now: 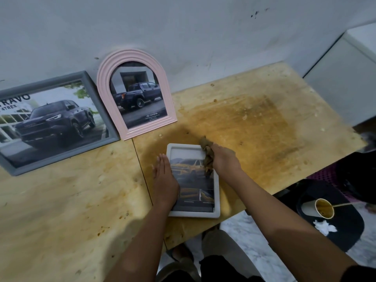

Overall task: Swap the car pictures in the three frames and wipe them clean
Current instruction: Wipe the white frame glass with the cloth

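White frame (216,190): lies flat on the plywood table (264,119), near the front edge, directly before me and between my two hands. It holds a yellow car picture (190,169).

My left hand (164,180): laid flat along the frame's left rim, fingers straight and together, pointing away from me. It presses down and grasps nothing.

My right hand (223,159): at the frame's upper right corner, fingers curled round a crumpled brown cloth (207,154). The cloth lies against the glass and the right rim, and its tip sticks out past the top edge.

Pink arched frame (104,88): stands against the wall, well beyond my left hand, with a dark pickup picture inside.

Grey frame (67,154): leans against the wall just left of the pink one, also showing a dark pickup.
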`<state>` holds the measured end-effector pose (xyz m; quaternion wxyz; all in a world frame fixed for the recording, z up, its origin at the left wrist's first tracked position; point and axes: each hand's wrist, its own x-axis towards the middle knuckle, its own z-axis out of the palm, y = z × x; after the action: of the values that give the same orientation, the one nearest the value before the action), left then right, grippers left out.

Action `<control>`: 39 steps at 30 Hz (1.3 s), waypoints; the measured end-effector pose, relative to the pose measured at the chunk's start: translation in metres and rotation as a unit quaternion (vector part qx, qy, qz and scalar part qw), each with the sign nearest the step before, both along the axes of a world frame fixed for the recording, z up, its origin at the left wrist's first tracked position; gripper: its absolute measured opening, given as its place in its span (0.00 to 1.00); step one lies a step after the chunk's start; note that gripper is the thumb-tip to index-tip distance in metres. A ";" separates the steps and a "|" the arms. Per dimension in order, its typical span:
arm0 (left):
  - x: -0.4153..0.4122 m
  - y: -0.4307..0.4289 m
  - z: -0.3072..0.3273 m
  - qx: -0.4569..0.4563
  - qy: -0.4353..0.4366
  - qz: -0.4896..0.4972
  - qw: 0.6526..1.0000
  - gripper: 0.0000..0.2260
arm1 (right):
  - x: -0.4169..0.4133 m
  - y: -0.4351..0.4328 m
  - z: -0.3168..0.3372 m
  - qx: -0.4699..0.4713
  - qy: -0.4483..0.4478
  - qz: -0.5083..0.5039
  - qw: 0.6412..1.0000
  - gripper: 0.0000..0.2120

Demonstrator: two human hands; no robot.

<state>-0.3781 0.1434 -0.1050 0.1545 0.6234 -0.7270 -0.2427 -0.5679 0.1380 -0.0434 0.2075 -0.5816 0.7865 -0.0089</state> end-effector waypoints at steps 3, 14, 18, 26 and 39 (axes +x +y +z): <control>0.001 0.000 0.000 0.003 -0.006 0.000 1.000 0.29 | -0.009 0.009 0.004 -0.001 -0.046 -0.041 0.998 0.20; 0.001 0.001 0.001 0.041 0.061 0.043 0.996 0.29 | -0.020 0.067 0.016 0.052 -0.231 -0.023 0.971 0.10; 0.002 -0.005 -0.003 0.031 0.077 0.053 0.995 0.27 | -0.026 0.071 0.021 0.025 -0.284 -0.138 0.949 0.07; 0.007 -0.006 0.003 0.057 0.125 0.044 0.989 0.24 | -0.046 0.067 0.014 -0.026 0.008 -0.145 0.989 0.25; 0.012 0.019 0.017 0.092 0.162 0.076 0.979 0.24 | 0.032 0.063 -0.007 -0.095 -0.169 -0.118 0.974 0.17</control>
<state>-0.3658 0.1619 -0.0877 0.2303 0.6408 -0.6170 -0.3945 -0.5356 0.2005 -0.0505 0.2791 -0.4913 0.7988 -0.2065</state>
